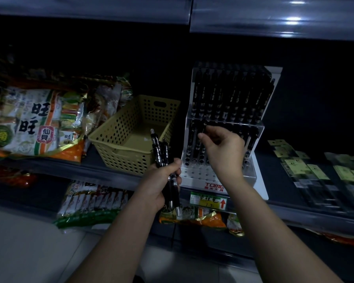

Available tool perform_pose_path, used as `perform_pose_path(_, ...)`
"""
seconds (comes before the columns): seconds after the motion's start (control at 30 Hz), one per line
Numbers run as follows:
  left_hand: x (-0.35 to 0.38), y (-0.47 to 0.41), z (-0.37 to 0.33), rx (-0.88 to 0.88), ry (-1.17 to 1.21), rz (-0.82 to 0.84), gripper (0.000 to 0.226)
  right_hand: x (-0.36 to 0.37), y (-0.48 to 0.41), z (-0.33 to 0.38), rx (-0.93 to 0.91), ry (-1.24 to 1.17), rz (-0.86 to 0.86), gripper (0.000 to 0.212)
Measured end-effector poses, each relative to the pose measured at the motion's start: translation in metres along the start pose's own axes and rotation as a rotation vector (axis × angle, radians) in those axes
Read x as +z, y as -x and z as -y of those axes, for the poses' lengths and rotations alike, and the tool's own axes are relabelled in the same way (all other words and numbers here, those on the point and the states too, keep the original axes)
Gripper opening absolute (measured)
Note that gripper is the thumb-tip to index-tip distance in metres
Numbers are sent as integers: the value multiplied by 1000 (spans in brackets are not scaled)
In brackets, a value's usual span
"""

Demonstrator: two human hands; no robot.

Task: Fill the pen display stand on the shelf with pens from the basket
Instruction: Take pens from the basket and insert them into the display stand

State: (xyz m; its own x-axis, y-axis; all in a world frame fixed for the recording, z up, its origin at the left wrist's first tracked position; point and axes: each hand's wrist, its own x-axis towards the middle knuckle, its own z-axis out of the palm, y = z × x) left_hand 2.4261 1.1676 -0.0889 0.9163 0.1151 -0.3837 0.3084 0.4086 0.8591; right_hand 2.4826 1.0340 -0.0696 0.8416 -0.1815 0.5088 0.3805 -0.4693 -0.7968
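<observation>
Left hand (pixel 161 181) around pens (pixel 159 152), right hand (pixel 223 149) with pen (pixel 203 125) at display stand (pixel 200 173)

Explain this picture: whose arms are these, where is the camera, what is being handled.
One camera, worn on a person's head, looks down at their bare arms; no machine here. The left hand grips a bundle of black click pens. The right hand pinches one more black pen at the middle tier of the clear stepped plastic display stand, whose back row is full. Beside it on the dark shelf stands a yellow perforated plastic basket; farther left lie printed snack bags.
</observation>
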Motion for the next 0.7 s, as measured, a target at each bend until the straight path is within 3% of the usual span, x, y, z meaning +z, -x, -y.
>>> perform_pose_path(0.37, 0, 1, -1, -6, -8, 17, 1, 6, 7, -8, -17, 123, 35, 15)
perform_pose_path(0.7, 2, 6, -2, -6, -10, 108, 21, 5, 10, -9, -33, 163, 78, 17)
